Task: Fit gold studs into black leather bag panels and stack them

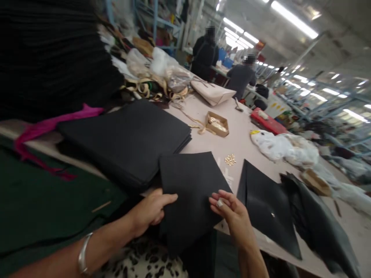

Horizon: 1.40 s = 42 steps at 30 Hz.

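Observation:
A black sheet, like leather or a bag panel (191,181), is tilted over the table's near edge and my lap. My left hand (153,208) grips its left edge, thumb flat on top and fingers beneath. Beside the sheet's right edge is my right hand (230,208), palm turned up, fingers curled and thumb against them. Whether something small sits at its fingertips I cannot make out. A little heap of gold-coloured metal pieces (230,159) lies beyond the sheet. To the right rests another black panel (265,204) with a small shiny piece on it.
A thick stack of black sheets (127,139) lies at left, by a magenta strip (52,129). Farther back are a small cardboard box (217,124) of gold-coloured pieces, a pale bag (213,92) and white plastic bags (284,146). Two people (205,56) work in the background.

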Motion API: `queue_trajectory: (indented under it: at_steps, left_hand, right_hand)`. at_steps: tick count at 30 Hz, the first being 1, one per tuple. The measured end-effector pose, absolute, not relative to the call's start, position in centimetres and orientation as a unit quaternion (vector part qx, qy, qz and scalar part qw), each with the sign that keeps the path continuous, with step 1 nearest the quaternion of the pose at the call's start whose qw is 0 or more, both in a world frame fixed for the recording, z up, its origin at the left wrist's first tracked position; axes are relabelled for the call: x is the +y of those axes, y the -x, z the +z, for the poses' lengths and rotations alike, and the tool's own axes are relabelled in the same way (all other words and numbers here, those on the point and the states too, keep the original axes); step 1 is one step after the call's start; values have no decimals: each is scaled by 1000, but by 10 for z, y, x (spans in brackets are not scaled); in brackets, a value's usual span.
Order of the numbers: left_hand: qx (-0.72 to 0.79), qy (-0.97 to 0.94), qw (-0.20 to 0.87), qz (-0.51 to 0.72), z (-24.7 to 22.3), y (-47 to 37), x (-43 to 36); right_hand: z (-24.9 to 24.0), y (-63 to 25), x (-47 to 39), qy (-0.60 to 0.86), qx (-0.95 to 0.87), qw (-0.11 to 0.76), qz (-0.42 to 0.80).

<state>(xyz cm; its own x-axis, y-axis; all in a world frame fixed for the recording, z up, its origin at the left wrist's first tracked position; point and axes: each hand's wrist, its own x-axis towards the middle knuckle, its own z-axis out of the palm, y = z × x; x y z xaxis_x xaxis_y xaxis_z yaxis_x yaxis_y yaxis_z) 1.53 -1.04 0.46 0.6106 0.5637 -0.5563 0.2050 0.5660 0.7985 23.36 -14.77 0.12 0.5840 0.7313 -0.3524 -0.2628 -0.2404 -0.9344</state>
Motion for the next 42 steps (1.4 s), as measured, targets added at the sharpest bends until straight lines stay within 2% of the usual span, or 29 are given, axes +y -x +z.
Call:
queue_trajectory:
  at_steps: [3, 7, 15, 25, 42]
  left_hand:
    - [427, -423, 790, 124, 7, -15, -13]
    - [395, -405, 813, 142, 7, -18, -15]
    - [397, -347, 843, 106, 3, -25, -12]
    - [382, -291, 871, 105, 0, -35, -18]
    - [411, -276, 865, 82, -1, -37, -19]
  right_hand:
    - [-5, -235, -140, 678, -225, 544, 441]
    - [-5, -234, -132, 723, -300, 481, 394]
    - [-1, -223, -112, 696, -230, 544, 407]
    - [-6, -216, -101, 717, -290, 503, 387]
    - [-1, -220, -96, 692, -296, 478, 453]
